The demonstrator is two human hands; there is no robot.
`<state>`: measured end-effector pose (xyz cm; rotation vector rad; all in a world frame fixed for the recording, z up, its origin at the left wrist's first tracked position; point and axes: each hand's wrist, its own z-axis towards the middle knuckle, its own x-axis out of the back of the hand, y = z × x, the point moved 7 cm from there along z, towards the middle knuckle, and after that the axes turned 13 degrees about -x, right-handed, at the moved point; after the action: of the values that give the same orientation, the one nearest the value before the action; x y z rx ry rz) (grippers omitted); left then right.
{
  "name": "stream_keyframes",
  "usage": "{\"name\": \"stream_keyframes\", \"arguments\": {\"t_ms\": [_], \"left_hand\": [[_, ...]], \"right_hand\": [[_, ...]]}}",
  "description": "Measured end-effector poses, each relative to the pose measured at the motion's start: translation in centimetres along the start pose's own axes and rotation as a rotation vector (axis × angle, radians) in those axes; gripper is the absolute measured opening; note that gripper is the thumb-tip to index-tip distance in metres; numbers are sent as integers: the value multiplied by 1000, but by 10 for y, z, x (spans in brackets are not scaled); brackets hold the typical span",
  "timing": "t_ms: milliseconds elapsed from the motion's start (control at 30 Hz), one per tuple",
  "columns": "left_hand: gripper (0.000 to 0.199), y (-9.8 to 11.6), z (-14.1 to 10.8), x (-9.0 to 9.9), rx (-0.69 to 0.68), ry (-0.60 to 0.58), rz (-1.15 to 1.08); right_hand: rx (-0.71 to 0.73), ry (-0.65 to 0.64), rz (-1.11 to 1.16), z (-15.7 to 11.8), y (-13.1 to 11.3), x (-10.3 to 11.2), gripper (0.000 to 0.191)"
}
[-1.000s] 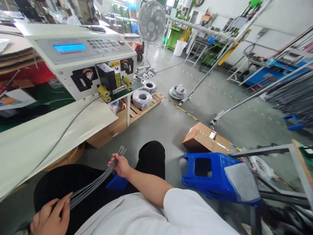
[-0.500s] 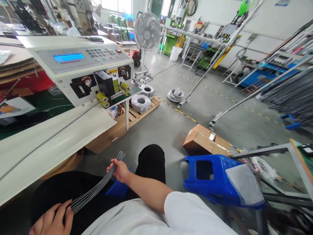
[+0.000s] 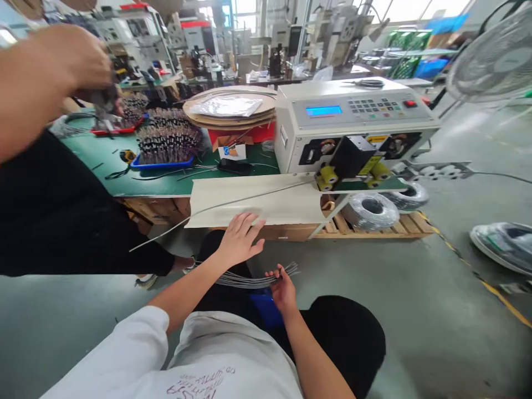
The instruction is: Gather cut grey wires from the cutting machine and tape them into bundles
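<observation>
A bundle of thin grey cables (image 3: 245, 281) lies across my lap, and my right hand (image 3: 284, 289) is closed around its right end. My left hand (image 3: 241, 239) is above the bundle, fingers spread with nothing in them, at the front edge of a cream sheet (image 3: 266, 208). Over that sheet runs a single grey cable (image 3: 233, 204). It comes out of the yellow rollers of a white wire-cutting machine (image 3: 357, 113) with a lit blue display, and its free end hangs past the sheet's left edge.
At the left stands another person, whose blurred hand (image 3: 72, 58) is over the green table (image 3: 89, 147). A blue tray (image 3: 162, 164) of many small parts sits there. Wrapped cable coils (image 3: 369, 210) rest on a wooden pallet (image 3: 399, 226); a fan (image 3: 494, 61) stands at right.
The view has swung left, bringing the other person and green table into sight. My left hand has let go of the bundle and risen toward the sheet. My right hand still holds the cables.
</observation>
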<state>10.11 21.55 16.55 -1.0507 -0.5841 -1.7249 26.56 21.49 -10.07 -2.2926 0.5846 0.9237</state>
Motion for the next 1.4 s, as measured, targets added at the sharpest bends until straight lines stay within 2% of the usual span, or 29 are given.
{"name": "stream_keyframes", "arguments": {"t_ms": [100,200,300,500,633,833,1067,1133,1233,1300,1400], "left_hand": [[78,-20,30,-3,80,-40,15],[93,-37,44,-12,145,-109,-41],[97,-43,45,-17,163,-154,-75],[97,-40,40,-15,167,-148,-31],[82,-38,30,-10,156,-152,-45],[36,-41,0,3,98,-168,-93],[27,-57,-25,31,89,-104,3],[25,-52,-36,42,34,-103,39],[21,-26,-63,47,-109,-174,48],[20,-4,-87,42,-160,-243,29],[20,24,-123,21,-131,-376,-22]], "right_hand": [[4,15,-16,-5,0,0,22],[13,12,-19,-5,-3,0,21],[13,0,-22,-1,-4,3,23],[-23,-11,-23,7,1,8,29],[-6,-7,-23,4,0,5,27],[23,21,-40,-2,-2,1,22],[30,-9,-11,1,1,8,27],[43,10,-14,1,0,9,31],[74,39,-16,-7,-2,0,39],[98,28,-7,-17,-3,-11,40],[113,2,11,-24,-6,-22,32]]}}
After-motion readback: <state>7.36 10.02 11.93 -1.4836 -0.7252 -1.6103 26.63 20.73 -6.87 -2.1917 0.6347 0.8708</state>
